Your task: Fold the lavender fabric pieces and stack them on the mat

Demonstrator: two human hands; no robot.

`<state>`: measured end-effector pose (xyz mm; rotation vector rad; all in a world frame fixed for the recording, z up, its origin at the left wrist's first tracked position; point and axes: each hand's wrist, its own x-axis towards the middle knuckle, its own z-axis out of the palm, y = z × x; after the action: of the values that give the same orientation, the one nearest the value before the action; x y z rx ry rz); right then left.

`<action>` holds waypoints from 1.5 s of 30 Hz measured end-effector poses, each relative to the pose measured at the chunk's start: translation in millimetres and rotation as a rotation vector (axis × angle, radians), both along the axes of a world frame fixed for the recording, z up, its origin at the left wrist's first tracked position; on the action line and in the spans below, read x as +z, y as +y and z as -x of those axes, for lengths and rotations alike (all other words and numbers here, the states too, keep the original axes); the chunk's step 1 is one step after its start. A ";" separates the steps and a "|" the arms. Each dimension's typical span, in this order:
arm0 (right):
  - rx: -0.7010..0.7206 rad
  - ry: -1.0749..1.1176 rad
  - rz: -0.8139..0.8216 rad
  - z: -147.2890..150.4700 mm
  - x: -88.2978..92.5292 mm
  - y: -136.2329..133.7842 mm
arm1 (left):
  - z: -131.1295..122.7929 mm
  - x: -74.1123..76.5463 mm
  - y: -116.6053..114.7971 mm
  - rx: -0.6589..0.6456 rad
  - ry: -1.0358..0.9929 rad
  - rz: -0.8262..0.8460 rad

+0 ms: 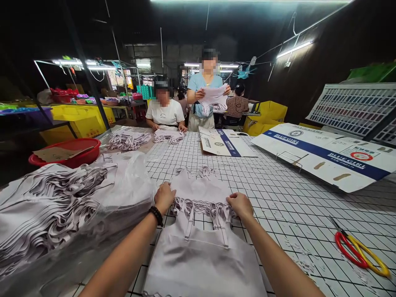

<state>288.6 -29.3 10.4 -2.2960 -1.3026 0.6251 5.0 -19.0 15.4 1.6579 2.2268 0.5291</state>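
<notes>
A stack of pale lilac camisole tops [201,187] lies ahead of me on the table. My left hand [164,198] pinches its left edge, and a dark beaded bracelet is on that wrist. At the opposite edge, my right hand [240,205] is closed with thumb and fingers on the same stack's cloth. Nearer to me lies another pale camisole [206,260], spread flat with its straps toward the stack. Its straps bunch up close to both hands.
Folded pale garments [46,206] heap on clear plastic at left, beside a red basin [66,152]. Scissors [359,249] with red and yellow handles lie right. Flattened cartons [328,154] are on the grid-patterned table [278,206]. Two people handle garments across it.
</notes>
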 end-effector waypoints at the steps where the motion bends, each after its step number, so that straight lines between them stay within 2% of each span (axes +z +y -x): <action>1: -0.018 0.000 -0.003 -0.1 0.5 0.3 | 1.0 -0.9 0.8 0.014 -0.007 0.000; 5: -0.060 0.066 0.012 -3.4 0.6 2.9 | 3.5 -1.3 5.3 0.039 -0.061 0.043; 11: -0.035 0.118 -0.030 -3.8 -1.2 7.7 | 3.2 1.9 9.0 0.068 -0.136 0.068; 16: -0.002 0.116 -0.092 -2.7 -4.3 9.7 | -0.4 4.2 2.7 0.021 0.033 0.009; 22: -0.021 0.372 -0.138 -3.7 -11.1 12.8 | -4.0 0.8 -3.3 -0.035 0.209 -0.089; 28: -0.051 0.543 -0.112 -0.4 -0.4 7.7 | -4.7 -3.9 -5.5 -0.149 0.368 -0.113; 32: -0.060 0.550 -0.105 2.4 6.5 3.1 | -3.9 -5.8 -7.1 -0.194 0.438 -0.114; 38: -0.033 0.525 -0.075 4.8 10.6 -0.6 | -4.1 -5.6 -5.7 -0.114 0.333 -0.124; 42: -0.061 0.577 -0.028 3.1 13.0 5.7 | -2.7 5.3 0.9 -0.030 0.231 -0.132; 43: -0.080 0.613 -0.027 1.8 15.1 8.8 | -2.0 9.6 3.4 -0.005 0.172 -0.136; 45: -0.113 0.686 -0.040 -1.5 23.1 15.3 | -0.5 19.4 8.7 0.065 -0.076 -0.139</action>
<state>290.1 -14.0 33.5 -1.8418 -0.8356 1.1930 5.4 -10.2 34.8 1.6059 2.2408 0.7670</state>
